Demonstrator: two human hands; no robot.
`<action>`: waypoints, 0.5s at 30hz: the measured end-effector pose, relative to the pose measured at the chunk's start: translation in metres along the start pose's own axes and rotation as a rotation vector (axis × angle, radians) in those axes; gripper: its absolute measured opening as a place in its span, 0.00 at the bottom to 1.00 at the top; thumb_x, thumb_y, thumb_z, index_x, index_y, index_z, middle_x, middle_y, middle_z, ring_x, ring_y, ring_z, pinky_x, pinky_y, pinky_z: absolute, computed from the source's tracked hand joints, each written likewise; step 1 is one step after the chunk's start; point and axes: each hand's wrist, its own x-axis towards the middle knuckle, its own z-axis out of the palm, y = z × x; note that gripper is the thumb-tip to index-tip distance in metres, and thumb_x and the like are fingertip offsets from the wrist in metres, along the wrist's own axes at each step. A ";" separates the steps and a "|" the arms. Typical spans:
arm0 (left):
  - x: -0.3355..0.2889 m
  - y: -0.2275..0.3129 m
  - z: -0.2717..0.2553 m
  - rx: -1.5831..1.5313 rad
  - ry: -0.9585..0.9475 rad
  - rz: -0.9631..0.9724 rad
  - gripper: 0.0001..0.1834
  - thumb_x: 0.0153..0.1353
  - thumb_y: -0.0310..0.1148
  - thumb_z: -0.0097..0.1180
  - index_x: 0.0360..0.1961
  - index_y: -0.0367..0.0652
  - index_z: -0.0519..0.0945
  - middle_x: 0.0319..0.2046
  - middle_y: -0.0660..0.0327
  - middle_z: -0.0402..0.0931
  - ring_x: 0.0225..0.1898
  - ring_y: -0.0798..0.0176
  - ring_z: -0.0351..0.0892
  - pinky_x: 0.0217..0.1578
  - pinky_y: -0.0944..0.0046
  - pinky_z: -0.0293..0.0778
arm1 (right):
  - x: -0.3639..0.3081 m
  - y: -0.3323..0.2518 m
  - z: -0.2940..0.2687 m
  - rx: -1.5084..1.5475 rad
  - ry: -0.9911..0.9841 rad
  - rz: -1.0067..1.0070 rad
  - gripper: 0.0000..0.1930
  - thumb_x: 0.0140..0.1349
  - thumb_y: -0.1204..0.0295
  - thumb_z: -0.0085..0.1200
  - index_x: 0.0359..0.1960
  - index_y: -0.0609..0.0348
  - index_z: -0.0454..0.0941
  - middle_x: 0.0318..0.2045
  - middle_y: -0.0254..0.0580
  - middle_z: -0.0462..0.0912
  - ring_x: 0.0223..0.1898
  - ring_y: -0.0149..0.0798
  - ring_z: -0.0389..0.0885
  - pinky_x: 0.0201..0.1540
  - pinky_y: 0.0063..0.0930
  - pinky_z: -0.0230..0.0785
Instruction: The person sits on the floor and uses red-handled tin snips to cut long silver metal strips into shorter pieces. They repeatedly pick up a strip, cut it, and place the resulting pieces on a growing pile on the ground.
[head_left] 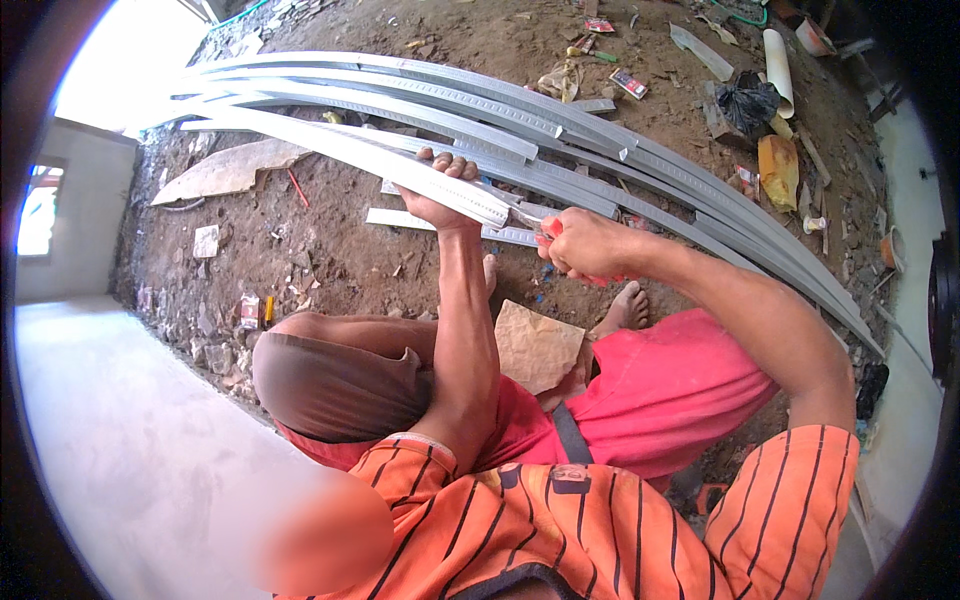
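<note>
Metal channel [375,162] slants over other metal strips [470,99] above the dirt floor. From my remote view, I see my left hand [440,207] grasping it near its end, my right hand [586,243] clenched around red-handled snips [549,229] there.

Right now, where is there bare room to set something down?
Mostly open dirt lies between the red stick, left forearm and left knee, with small scraps on it. Crowded: beside the left hand and right hand, where metal strips lie layered, and upper right, where a black bag, yellow packet and white tube cluster.
</note>
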 end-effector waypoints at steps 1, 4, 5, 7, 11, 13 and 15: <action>0.002 0.000 0.000 0.010 0.003 0.004 0.29 0.62 0.63 0.34 0.36 0.46 0.69 0.17 0.66 0.68 0.17 0.68 0.70 0.21 0.66 0.65 | -0.001 0.000 0.000 0.000 0.007 -0.001 0.04 0.52 0.75 0.40 0.28 0.60 0.66 0.15 0.31 0.65 0.13 0.27 0.62 0.13 0.25 0.56; 0.004 0.004 -0.009 -0.053 -0.037 -0.016 0.30 0.62 0.64 0.32 0.38 0.46 0.69 0.17 0.66 0.68 0.17 0.68 0.70 0.21 0.66 0.65 | -0.003 -0.005 0.003 0.003 0.008 -0.010 0.04 0.52 0.74 0.41 0.29 0.60 0.65 0.15 0.31 0.66 0.13 0.27 0.62 0.13 0.26 0.56; 0.004 0.004 -0.009 -0.094 -0.059 -0.031 0.31 0.61 0.64 0.32 0.38 0.46 0.70 0.17 0.66 0.68 0.18 0.67 0.70 0.21 0.66 0.65 | -0.004 -0.006 0.003 0.003 0.010 -0.011 0.04 0.52 0.74 0.42 0.29 0.60 0.66 0.15 0.31 0.66 0.14 0.27 0.62 0.13 0.26 0.55; 0.003 0.005 -0.009 -0.058 -0.058 -0.031 0.32 0.61 0.65 0.31 0.42 0.46 0.70 0.18 0.66 0.69 0.17 0.67 0.69 0.21 0.65 0.66 | 0.000 -0.001 0.003 -0.040 0.028 -0.039 0.05 0.52 0.74 0.44 0.31 0.61 0.67 0.16 0.30 0.65 0.15 0.27 0.63 0.14 0.25 0.56; 0.009 0.009 0.005 0.119 0.023 0.053 0.36 0.60 0.66 0.30 0.49 0.46 0.70 0.21 0.65 0.69 0.18 0.66 0.68 0.21 0.64 0.66 | -0.008 0.013 -0.012 0.067 -0.126 -0.100 0.09 0.51 0.74 0.46 0.35 0.62 0.69 0.20 0.30 0.67 0.20 0.25 0.65 0.21 0.21 0.60; 0.016 0.029 0.004 0.059 -0.019 0.067 0.36 0.60 0.66 0.30 0.50 0.46 0.70 0.22 0.65 0.68 0.19 0.67 0.68 0.22 0.64 0.67 | -0.022 0.023 -0.018 0.018 -0.185 -0.124 0.12 0.50 0.75 0.47 0.37 0.63 0.70 0.22 0.30 0.68 0.24 0.24 0.66 0.27 0.20 0.62; 0.022 0.051 0.009 -0.112 -0.180 0.042 0.36 0.60 0.66 0.33 0.52 0.44 0.69 0.24 0.63 0.69 0.22 0.67 0.69 0.23 0.65 0.67 | -0.034 0.028 -0.027 -0.012 -0.153 -0.166 0.14 0.49 0.75 0.48 0.39 0.64 0.70 0.25 0.31 0.68 0.27 0.24 0.67 0.31 0.19 0.63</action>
